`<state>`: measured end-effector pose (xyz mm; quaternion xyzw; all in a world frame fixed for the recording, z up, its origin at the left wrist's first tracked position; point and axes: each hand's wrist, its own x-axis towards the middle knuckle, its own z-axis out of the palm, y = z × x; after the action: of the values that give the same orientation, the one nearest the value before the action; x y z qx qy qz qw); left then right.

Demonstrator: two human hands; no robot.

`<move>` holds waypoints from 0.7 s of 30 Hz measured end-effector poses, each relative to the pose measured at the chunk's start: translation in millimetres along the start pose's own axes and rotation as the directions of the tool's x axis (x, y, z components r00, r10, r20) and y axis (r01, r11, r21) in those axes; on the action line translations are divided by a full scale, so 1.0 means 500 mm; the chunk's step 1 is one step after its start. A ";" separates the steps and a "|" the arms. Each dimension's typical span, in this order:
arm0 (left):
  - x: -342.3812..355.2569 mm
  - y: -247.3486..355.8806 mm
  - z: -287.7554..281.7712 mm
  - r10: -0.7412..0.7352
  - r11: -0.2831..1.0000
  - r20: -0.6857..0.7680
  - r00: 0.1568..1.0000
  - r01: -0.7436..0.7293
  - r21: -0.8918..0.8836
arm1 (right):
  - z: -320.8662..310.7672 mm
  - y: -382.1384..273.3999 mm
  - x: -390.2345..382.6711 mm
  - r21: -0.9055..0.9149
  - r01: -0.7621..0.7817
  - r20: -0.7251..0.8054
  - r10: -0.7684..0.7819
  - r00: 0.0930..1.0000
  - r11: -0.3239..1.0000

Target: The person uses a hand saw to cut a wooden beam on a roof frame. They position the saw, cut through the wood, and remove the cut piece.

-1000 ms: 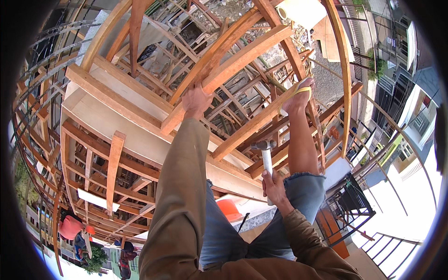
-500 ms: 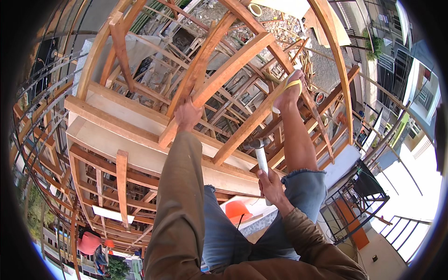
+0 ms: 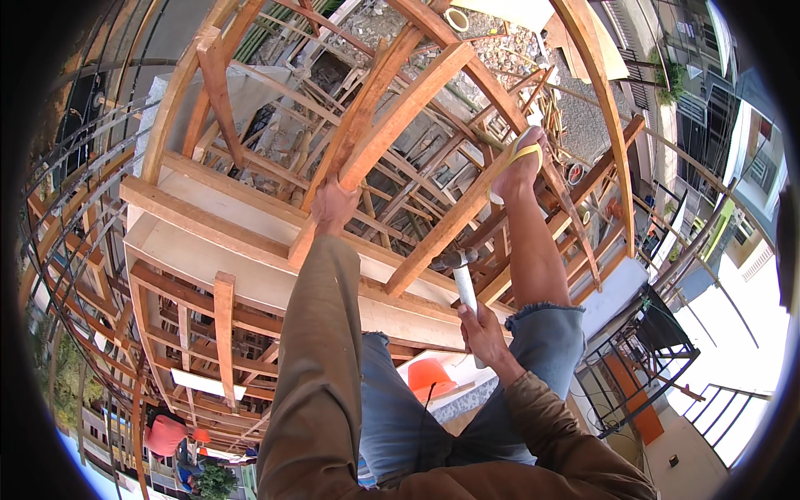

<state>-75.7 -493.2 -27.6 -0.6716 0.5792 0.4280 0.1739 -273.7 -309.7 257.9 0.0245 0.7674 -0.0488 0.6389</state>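
My left hand (image 3: pixel 335 207) is closed round a reddish-brown wooden beam (image 3: pixel 408 115), which slants up and away to the right. Its near end lies by a long horizontal timber (image 3: pixel 200 218), and its far end reaches a crossing rafter (image 3: pixel 496 93). The palm side of this hand is hidden. In my right hand (image 3: pixel 486 335) is a hammer (image 3: pixel 465 287), gripped by its pale handle with the dark head up. The hammer head is near another slanted beam (image 3: pixel 442 237) and seems apart from it.
My sandalled foot (image 3: pixel 518 167) is out on the framing at right. Open gaps between timbers show rubble and bamboo poles far below. An orange helmet-like object (image 3: pixel 429 377) is beneath my legs. Dark cables (image 3: pixel 62 154) run along the left; a person in red (image 3: pixel 165 435) is lower left.
The far end of the held beam has shifted slightly up and to the left. My left hand keeps its grip on it, and the hammer has hardly moved.
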 end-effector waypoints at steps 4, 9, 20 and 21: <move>0.006 0.029 -0.004 0.068 0.998 0.007 0.998 -0.068 -0.007 | 0.013 0.005 -0.016 0.043 0.002 -0.053 0.000 0.999 0.999; 0.004 -0.001 0.002 0.028 0.999 -0.054 0.998 -0.030 -0.032 | 0.003 0.006 0.000 0.000 0.014 -0.009 -0.014 1.000 1.000; 0.031 -0.002 -0.053 -0.042 0.998 0.009 0.999 0.042 -0.039 | 0.006 0.028 0.004 -0.050 0.011 -0.024 -0.012 1.000 0.999; 0.034 -0.005 -0.051 -0.037 0.998 0.014 0.999 0.038 -0.045 | 0.006 0.029 0.004 -0.056 0.011 -0.027 -0.013 1.000 0.998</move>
<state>-64.3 -521.9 -26.6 -0.6834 0.5554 0.4422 0.1702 -269.7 -295.8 255.1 0.0029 0.7773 -0.0310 0.6283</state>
